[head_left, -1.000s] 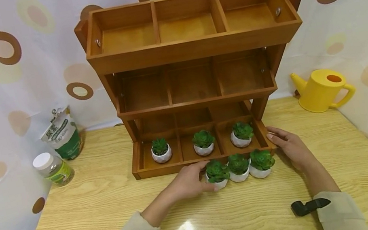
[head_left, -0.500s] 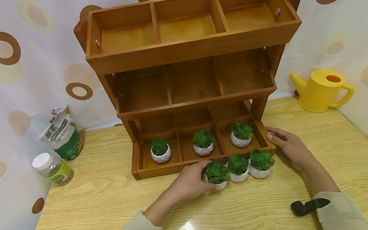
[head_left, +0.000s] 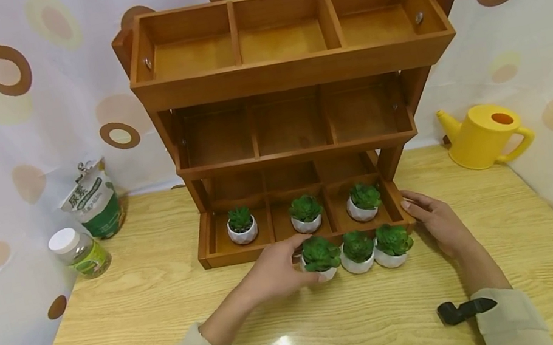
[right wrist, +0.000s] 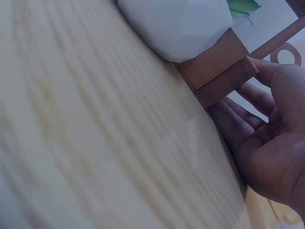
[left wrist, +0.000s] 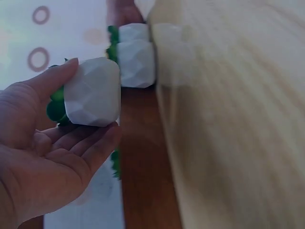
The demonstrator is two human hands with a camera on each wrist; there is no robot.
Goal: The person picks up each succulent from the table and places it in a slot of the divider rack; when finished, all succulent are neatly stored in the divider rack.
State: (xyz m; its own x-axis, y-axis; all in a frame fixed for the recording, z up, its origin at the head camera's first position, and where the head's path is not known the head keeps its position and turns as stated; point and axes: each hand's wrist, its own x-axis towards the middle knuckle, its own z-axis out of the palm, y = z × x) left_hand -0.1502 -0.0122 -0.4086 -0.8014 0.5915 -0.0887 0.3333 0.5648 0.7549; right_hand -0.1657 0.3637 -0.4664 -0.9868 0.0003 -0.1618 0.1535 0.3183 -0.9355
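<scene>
My left hand (head_left: 277, 271) grips a white faceted pot with a green artificial succulent (head_left: 321, 253), thumb on one side and fingers on the other. In the left wrist view this pot (left wrist: 93, 93) is raised above the table. Just right of it, two similar potted succulents, a middle one (head_left: 357, 247) and a right one (head_left: 392, 244), stand before the wooden shelf (head_left: 295, 75). My right hand (head_left: 440, 224) holds the shelf's lower right front corner; the right wrist view shows thumb and fingers around the wooden end (right wrist: 228, 78).
The shelf has three tiers with three compartments each. Its bottom tier holds a left succulent (head_left: 242, 226), a middle succulent (head_left: 306, 214) and a right succulent (head_left: 363, 202). At left stand a lidded jar (head_left: 81, 254) and a clipped pouch (head_left: 95, 203); a yellow watering can (head_left: 484, 136) stands at right.
My left hand has moved slightly left and up with its potted succulent, opening a gap to the middle pot. The right hand has stayed at the shelf corner.
</scene>
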